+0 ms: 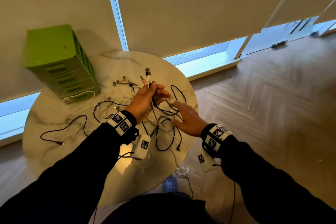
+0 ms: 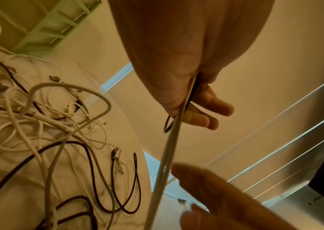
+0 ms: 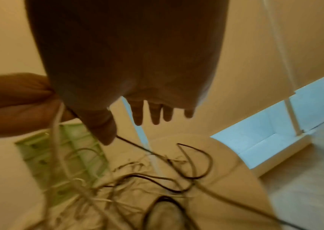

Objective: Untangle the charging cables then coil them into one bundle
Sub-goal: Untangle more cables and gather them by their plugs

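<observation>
A tangle of white and black charging cables (image 1: 163, 123) lies spread over the round marble table (image 1: 54, 125). My left hand (image 1: 149, 96) is raised above the tangle and grips a few cable ends, whose plugs (image 1: 147, 74) stick up past its fingers. From the left wrist view, white and black cables (image 2: 169, 147) run down out of the fist. My right hand (image 1: 187, 116) hovers flat just right of the left, fingers (image 3: 155, 115) straight and spread, holding nothing. One black cable (image 1: 54, 132) trails off to the table's left.
A green plastic drawer unit (image 1: 60, 62) stands at the table's back left against the blinds. Wooden floor (image 1: 272, 105) lies to the right. A blue perforated shoe (image 1: 170, 184) shows below the table's near edge.
</observation>
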A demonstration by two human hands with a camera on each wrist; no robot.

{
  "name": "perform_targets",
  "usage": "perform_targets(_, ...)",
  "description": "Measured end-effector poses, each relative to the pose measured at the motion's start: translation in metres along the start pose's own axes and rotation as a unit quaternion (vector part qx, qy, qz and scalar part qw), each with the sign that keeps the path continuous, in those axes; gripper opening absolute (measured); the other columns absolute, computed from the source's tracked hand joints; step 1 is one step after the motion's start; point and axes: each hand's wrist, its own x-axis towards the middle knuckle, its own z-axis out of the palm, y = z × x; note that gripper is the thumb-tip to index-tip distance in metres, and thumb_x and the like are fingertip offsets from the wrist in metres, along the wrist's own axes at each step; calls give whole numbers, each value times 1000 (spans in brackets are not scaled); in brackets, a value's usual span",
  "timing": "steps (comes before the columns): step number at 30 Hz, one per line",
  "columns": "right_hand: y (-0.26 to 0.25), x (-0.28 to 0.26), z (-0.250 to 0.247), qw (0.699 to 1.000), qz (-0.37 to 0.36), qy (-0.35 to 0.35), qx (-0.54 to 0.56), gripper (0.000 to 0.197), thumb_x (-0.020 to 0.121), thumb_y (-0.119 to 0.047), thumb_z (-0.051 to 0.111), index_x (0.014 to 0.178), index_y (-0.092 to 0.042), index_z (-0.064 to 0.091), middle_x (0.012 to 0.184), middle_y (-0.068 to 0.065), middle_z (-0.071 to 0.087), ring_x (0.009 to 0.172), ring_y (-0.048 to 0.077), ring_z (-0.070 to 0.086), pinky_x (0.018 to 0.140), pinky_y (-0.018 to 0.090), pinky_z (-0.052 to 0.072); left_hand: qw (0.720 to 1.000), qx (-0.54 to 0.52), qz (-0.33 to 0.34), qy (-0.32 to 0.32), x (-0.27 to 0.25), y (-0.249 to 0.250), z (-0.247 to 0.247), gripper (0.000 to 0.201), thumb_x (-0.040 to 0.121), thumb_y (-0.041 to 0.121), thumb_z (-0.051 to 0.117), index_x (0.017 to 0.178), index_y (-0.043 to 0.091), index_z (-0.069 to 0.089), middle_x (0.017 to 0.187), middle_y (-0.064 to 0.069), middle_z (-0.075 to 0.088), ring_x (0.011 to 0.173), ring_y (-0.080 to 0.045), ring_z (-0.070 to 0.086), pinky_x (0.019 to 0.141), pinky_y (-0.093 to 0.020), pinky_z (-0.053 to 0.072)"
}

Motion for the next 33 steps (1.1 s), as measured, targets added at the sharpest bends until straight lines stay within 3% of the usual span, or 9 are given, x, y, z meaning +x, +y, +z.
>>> perform_targets(5,-50,8,-2,985,-47,-6,167,40,103,-42,46,136,-20,43,84,5,58,74,10,54,74,29,47,997,80,10,15,1,7,-4,36,109,29,35,109,4,61,94,-11,75,95,-24,73,78,-25,57)
perform_targets(8,-42,11,-13,979,-70,112,158,24,106,-39,38,101,-20,51,81,3,60,66,11,51,64,30,44,985,160,21,57,1,16,-20,39,109,35,34,106,9,63,94,-7,76,92,-22,73,69,-23,53)
perform_targets(11,-4,15,-26,960,32,255,112,26,108,-36,37,92,-20,51,81,2,62,69,18,57,61,31,40,980,177,18,85,3,20,-29,42,108,39,34,100,9,62,68,6,65,57,-10,56,57,-24,37)
perform_targets(16,39,19,-34,970,239,-34,-31,24,94,-22,54,116,-19,64,123,11,65,109,27,61,91,33,48,993,70,13,98,2,29,-32,34,110,32,35,93,12,56,59,6,26,51,-8,20,50,-24,17)
perform_targets(22,-34,29,-12,983,-30,-148,107,86,87,-39,74,157,-24,25,161,-2,29,147,14,27,115,27,24,999,-5,8,50,-3,37,-10,19,108,31,41,103,18,54,63,7,26,55,-8,22,55,-25,18)
perform_targets(24,-60,34,-2,960,-28,-209,185,78,92,-39,68,155,-17,28,154,5,43,140,16,41,118,35,32,1000,-10,9,25,-3,38,-6,22,108,33,39,103,18,54,66,5,26,57,-9,25,59,-26,20)
perform_targets(26,-71,36,3,930,-20,-249,268,52,100,-34,56,141,-4,47,109,11,68,103,20,65,101,34,49,1000,0,10,5,-4,42,-8,29,109,34,36,101,14,56,68,2,35,60,-11,39,61,-25,31)
perform_targets(29,-65,38,-6,895,-20,-305,325,44,105,-42,42,101,-4,63,62,4,40,56,18,45,72,32,52,1000,5,4,13,-11,56,-18,35,108,33,35,100,8,59,75,-3,60,77,-21,67,78,-34,56)
perform_targets(33,-46,51,-33,956,-46,-207,205,52,102,-57,34,72,-18,52,60,-4,41,53,11,40,59,24,44,998,-39,15,43,-15,62,-34,36,109,32,36,113,6,60,69,-5,58,84,-29,70,91,-47,57)
